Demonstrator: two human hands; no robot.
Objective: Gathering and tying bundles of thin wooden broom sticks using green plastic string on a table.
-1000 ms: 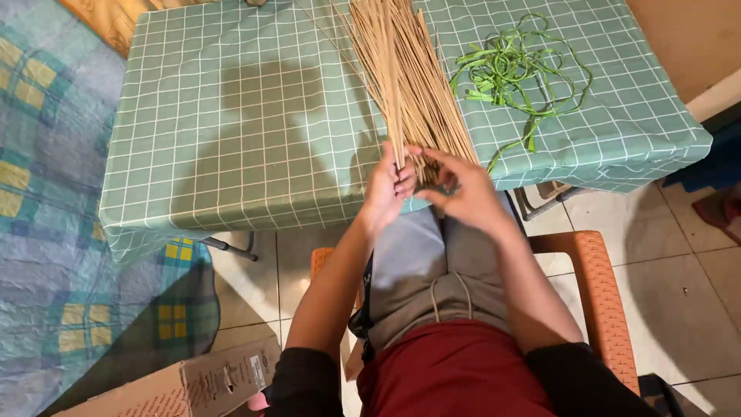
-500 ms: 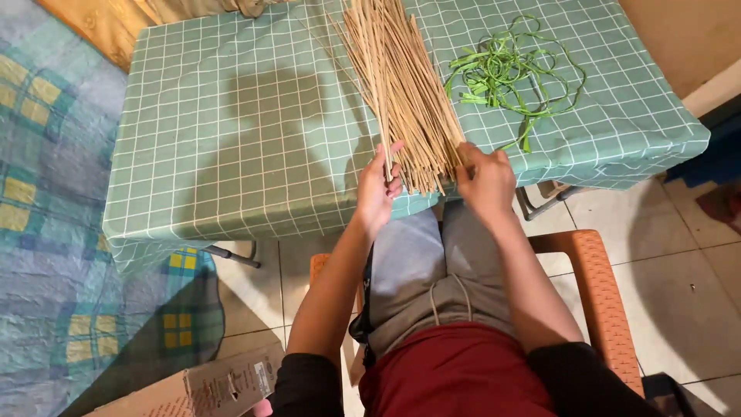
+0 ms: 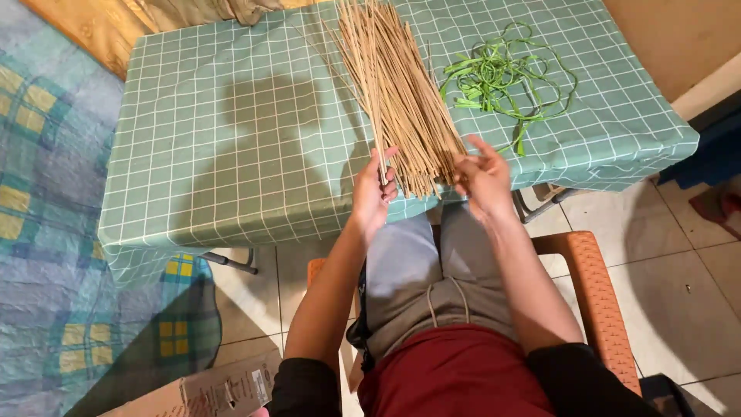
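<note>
checked table [image 3: 231, 154], stick bundle [image 3: 397, 85], green strips [image 3: 498, 73]

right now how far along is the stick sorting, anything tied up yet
Nothing looks tied: the green strips lie loose on the checked tablecloth, apart from the sticks. In hand: the left hand pinches a few sticks at the near end of the pile of thin sticks; the right hand touches its edge. The rest of the pile lies spread.

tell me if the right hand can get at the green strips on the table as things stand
Probably yes: the right hand is at the stick bundle's near end, and only bare tablecloth lies between it and the green strips.
</note>
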